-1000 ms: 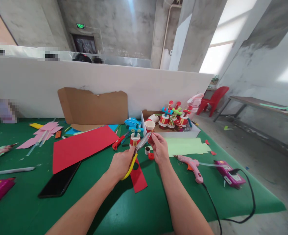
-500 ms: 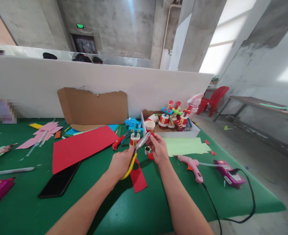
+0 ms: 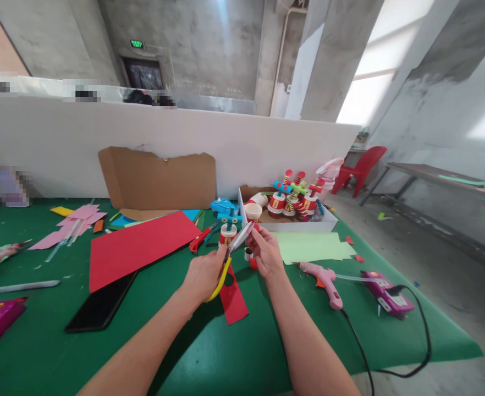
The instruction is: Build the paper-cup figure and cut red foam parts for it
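Observation:
My left hand (image 3: 203,275) is closed around the yellow handles of a pair of scissors (image 3: 221,285), whose blades point up and to the right. The blade tips meet a small red paper piece (image 3: 256,226) that my right hand (image 3: 267,252) pinches between thumb and fingers. My fingers hide part of that piece. Just beyond the blades stands a paper-cup figure (image 3: 228,234) with a blue top. Below the hands lies a red paper strip (image 3: 236,305) with a round hole cut in it. A small white roll (image 3: 248,253) sits beside my right hand.
A box (image 3: 323,224) of similar cup figures stands at the back. On the right are light green paper (image 3: 314,246), a pink glue gun (image 3: 327,283) and its black cord (image 3: 428,335). Leftward lie a red sheet (image 3: 143,250), a black phone (image 3: 100,308) and red-handled scissors (image 3: 199,241).
Both hands stay in nearly the same place, with the scissors still at the small red paper piece. The view has shifted very slightly.

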`<state>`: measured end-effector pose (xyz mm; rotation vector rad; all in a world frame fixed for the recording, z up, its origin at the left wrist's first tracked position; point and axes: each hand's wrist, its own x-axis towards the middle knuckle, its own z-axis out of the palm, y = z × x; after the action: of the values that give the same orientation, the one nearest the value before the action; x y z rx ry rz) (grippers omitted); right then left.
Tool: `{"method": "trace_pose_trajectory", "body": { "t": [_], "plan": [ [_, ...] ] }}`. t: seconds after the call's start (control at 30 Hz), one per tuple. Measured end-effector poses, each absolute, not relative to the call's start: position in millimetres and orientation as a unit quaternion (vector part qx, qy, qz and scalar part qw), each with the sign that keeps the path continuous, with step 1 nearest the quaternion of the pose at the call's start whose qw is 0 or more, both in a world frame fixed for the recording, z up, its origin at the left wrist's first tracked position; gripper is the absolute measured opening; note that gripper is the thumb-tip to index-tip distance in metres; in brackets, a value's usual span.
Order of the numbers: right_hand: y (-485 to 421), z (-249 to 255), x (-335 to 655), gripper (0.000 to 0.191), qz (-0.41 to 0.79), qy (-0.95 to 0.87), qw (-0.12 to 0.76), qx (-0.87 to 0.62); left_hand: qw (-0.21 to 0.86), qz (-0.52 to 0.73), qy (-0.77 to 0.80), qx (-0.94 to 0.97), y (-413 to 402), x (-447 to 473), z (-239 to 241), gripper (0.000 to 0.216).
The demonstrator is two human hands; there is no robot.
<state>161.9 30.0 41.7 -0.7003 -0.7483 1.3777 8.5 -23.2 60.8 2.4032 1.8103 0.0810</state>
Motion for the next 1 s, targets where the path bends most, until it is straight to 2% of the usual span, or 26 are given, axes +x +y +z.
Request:
{"method": "trace_pose_trajectory", "body": {
  "t": [1.0],
  "plan": [
    [30.2, 37.6, 159.5, 0.033, 0.637, -0.314, 0.634, -0.307, 0.056, 0.021, 0.606, 0.793, -19.3, 8.7, 52.1, 0.031]
  ]
}}
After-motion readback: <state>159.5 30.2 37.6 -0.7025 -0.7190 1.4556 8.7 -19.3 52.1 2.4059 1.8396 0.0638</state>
